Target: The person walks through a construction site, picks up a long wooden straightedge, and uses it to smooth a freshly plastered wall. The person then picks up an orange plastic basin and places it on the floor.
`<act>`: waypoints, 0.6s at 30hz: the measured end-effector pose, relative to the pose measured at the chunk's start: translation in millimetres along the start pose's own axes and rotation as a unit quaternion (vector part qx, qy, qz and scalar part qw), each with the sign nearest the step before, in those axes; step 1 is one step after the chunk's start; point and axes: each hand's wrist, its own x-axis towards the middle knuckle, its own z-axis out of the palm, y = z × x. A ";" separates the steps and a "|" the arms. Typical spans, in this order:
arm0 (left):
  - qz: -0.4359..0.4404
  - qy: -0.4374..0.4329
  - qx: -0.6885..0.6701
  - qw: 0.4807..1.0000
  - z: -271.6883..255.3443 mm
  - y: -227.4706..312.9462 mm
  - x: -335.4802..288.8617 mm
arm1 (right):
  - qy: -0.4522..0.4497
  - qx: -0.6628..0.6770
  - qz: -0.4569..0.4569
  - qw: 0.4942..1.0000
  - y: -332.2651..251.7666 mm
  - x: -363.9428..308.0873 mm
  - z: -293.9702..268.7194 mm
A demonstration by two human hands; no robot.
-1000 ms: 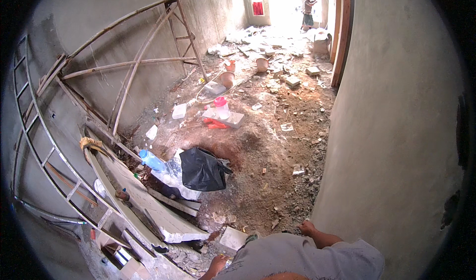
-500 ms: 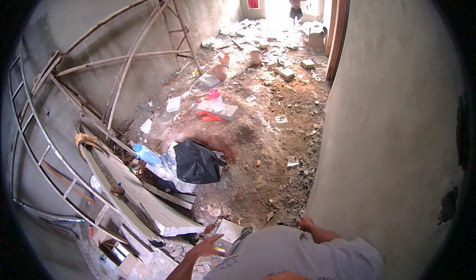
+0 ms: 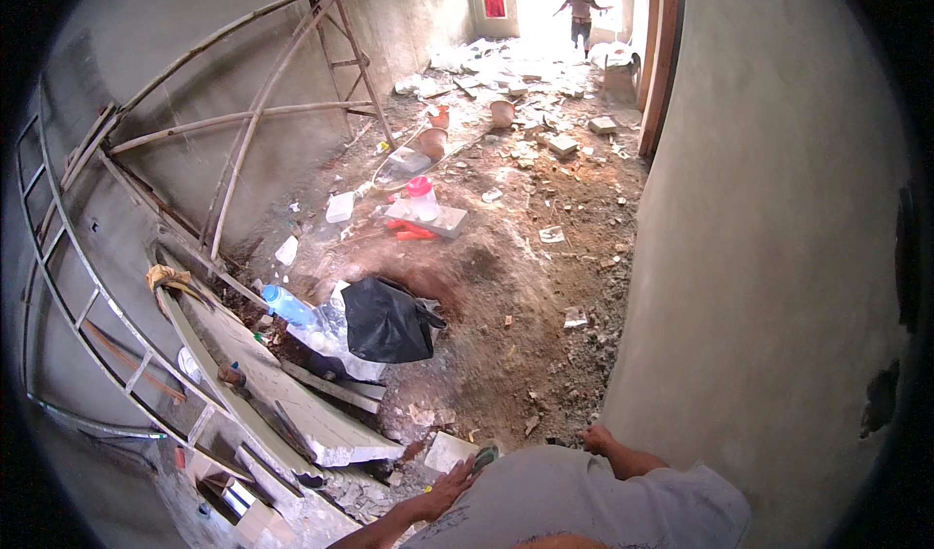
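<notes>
My left hand [image 3: 449, 492] lies against the side of my grey shirt [image 3: 545, 486], its fingers stretched out and holding nothing. Just beyond its fingertips shows a greenish dark thing [image 3: 484, 458] that looks like the tip of a shoe. My right hand [image 3: 596, 439] hangs beside the bare grey wall [image 3: 749, 286] with curled fingers; whether anything is inside them is hidden. A small dark shape [image 3: 556, 442] peeks out to its left. The pale flat slab [image 3: 450, 453] on the ground is nearest to my left hand.
Left stand a metal ladder [image 3: 89, 306], wooden poles [image 3: 243, 121] and leaning boards [image 3: 263, 374]. A black plastic bag [image 3: 389, 323], a blue bottle [image 3: 287, 304] and a pink-lidded jug [image 3: 421, 199] lie ahead on rubble-strewn ground. A person [image 3: 581, 14] is at the bright far opening.
My left hand has moved right and inward from beside the slab to my shirt. The far person has turned and now has both arms spread. My right hand has hardly moved.
</notes>
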 end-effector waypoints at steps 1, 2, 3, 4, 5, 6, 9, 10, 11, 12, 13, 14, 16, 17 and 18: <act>0.016 -0.012 -0.007 1.000 -4.9 1.9 0.5 | 0.001 0.004 -0.002 1.000 -3.6 -0.4 -1.1; 0.033 -0.023 -0.013 0.999 -10.4 3.5 3.4 | 0.001 0.008 -0.004 1.000 -7.2 -0.6 -2.5; 0.050 -0.037 -0.038 0.997 -26.6 26.2 2.8 | 0.001 0.014 -0.002 1.000 -7.5 -3.3 0.1; 0.081 -0.034 -0.048 0.995 -24.0 22.7 6.1 | 0.019 -0.018 -0.024 0.999 -8.6 -4.9 2.6; 0.108 -0.028 -0.056 0.992 -21.7 21.0 7.0 | 0.038 -0.051 -0.050 0.997 -12.9 -5.3 2.7; 0.148 -0.006 -0.049 0.988 -8.4 0.0 14.4 | 0.057 -0.084 -0.075 0.992 -17.5 -6.0 4.0; 0.167 -0.007 -0.065 0.984 1.3 -10.9 24.2 | 0.002 -0.062 -0.039 0.997 -25.7 -0.7 8.5; 0.172 -0.010 -0.071 0.983 -0.8 -9.2 26.8 | -0.012 -0.075 -0.034 0.997 -25.8 1.1 8.5; 0.177 -0.012 -0.076 0.981 -3.3 -7.2 29.4 | -0.026 -0.088 -0.028 0.995 -25.6 2.6 8.5; 0.196 -0.003 -0.075 0.978 -2.0 -12.0 30.2 | -0.042 -0.102 -0.025 0.994 -26.8 3.6 8.7; 0.204 0.005 -0.057 0.977 4.8 -22.0 31.5 | -0.036 -0.114 -0.037 0.992 -28.9 3.4 8.6; 0.211 0.014 -0.040 0.977 11.9 -31.7 32.4 | -0.030 -0.126 -0.049 0.990 -29.7 1.7 8.8; 0.219 0.018 -0.023 0.975 15.7 -44.5 39.8 | -0.013 -0.114 -0.061 0.992 -18.8 7.2 11.2; 0.225 0.018 -0.019 0.974 14.7 -47.1 44.3 | -0.003 -0.094 -0.065 0.993 -0.9 14.4 17.0; 0.228 0.016 -0.018 0.973 14.6 -48.6 47.8 | 0.005 -0.076 -0.072 0.994 8.2 23.1 20.7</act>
